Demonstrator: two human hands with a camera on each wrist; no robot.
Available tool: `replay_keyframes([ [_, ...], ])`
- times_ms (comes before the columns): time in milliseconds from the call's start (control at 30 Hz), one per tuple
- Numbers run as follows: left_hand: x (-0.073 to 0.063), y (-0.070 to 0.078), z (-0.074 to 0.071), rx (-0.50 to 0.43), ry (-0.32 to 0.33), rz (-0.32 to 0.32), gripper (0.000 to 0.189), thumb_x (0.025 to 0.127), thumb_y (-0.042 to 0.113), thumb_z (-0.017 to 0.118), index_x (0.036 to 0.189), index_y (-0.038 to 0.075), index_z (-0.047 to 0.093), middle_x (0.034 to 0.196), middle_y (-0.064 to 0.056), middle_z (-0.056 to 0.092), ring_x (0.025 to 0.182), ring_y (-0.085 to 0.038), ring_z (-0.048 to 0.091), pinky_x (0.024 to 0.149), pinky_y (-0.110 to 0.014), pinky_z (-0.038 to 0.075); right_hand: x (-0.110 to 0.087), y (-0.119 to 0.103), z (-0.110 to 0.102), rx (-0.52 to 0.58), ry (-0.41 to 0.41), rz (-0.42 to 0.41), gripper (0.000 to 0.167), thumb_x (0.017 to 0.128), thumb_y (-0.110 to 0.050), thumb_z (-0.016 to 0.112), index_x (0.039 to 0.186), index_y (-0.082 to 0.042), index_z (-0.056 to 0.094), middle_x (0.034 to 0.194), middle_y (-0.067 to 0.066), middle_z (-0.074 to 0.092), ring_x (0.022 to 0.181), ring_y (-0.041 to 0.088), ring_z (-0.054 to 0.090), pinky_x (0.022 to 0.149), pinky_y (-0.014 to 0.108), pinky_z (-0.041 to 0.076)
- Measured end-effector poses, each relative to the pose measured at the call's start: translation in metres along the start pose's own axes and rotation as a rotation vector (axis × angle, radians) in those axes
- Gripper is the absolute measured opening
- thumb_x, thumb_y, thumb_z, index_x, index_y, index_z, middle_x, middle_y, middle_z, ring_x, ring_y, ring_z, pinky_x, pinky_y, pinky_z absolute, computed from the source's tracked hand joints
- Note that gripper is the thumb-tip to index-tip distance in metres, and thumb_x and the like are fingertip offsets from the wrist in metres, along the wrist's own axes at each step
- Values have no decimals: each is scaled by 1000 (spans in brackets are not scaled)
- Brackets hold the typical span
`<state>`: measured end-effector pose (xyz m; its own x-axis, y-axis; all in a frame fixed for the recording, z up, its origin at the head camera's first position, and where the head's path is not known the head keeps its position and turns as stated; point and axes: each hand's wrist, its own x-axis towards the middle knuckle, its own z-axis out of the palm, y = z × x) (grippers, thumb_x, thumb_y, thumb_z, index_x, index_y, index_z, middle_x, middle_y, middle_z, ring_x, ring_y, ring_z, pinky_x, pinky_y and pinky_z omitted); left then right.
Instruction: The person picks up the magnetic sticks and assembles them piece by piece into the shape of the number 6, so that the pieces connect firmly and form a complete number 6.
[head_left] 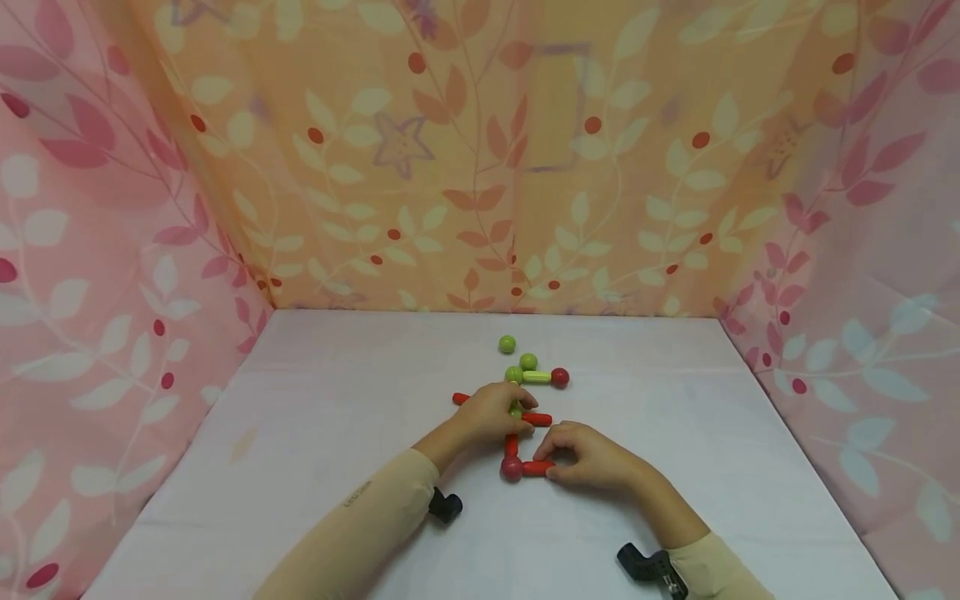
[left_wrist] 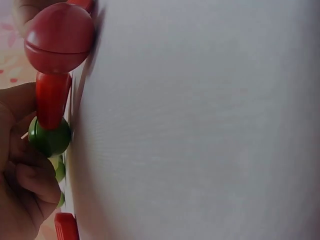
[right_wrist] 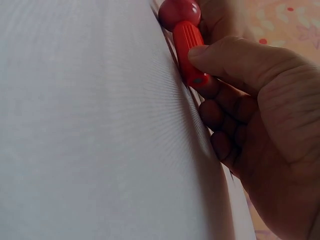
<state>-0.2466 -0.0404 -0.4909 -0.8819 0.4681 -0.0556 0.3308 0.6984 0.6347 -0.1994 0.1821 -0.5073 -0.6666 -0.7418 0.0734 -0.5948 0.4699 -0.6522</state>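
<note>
My right hand (head_left: 596,457) pinches a red ribbed rod (right_wrist: 187,55) between thumb and fingers. That rod's other end meets a red ball (head_left: 511,469) lying on the white table. From the ball, a second red rod (left_wrist: 51,100) runs to a green ball (left_wrist: 50,137). Curled around this green ball are the fingers of my left hand (head_left: 491,414), which partly hide it in the head view. Another red rod (head_left: 538,419) sticks out to the right of the left hand. A separate red rod end (head_left: 461,399) shows on its left side; how it joins is hidden.
Beyond the left hand, a green ball (head_left: 513,375) connects through a light green rod (head_left: 536,377) to a red ball (head_left: 559,378). Two loose-looking green balls, one nearer (head_left: 528,362) and one farther (head_left: 507,343), lie behind. Patterned curtains (head_left: 480,167) border the table.
</note>
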Motion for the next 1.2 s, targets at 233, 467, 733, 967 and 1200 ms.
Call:
replay_keyframes([
  [233,0,1,5,41,20,-11,30,71,40,76,99,35,67,85,21,60,81,-8,50,69,-27,42,-1,-2,2,26,-3,8,22,80,-23,70,100,-33,64,100,-17,61,102,4,49,91,33,39],
  [467,-2,-2,9,28,42,-32,20,73,39,75,92,38,68,77,22,59,78,-9,51,63,-27,42,-3,-1,4,20,8,-11,21,81,-24,69,100,-32,65,99,-18,61,100,3,50,91,30,39],
  [733,-3,-4,6,-49,65,-41,18,72,36,76,88,37,69,78,21,60,82,-9,49,66,-27,41,-2,-2,2,19,9,-39,21,81,-25,69,100,-32,64,99,-18,60,99,4,51,90,30,39],
  [967,-3,-8,3,-169,43,-82,18,70,35,78,86,37,69,82,16,61,83,-12,50,64,-28,45,1,-4,-1,-10,-23,24,22,80,-28,70,99,-36,63,98,-21,59,98,2,50,90,32,39],
  [1200,-2,-10,5,-162,38,-73,19,71,35,77,88,37,68,83,17,62,84,-12,50,64,-28,45,7,-19,-24,84,-71,84,22,81,-27,69,103,-26,65,98,-9,62,90,12,54,78,30,46],
])
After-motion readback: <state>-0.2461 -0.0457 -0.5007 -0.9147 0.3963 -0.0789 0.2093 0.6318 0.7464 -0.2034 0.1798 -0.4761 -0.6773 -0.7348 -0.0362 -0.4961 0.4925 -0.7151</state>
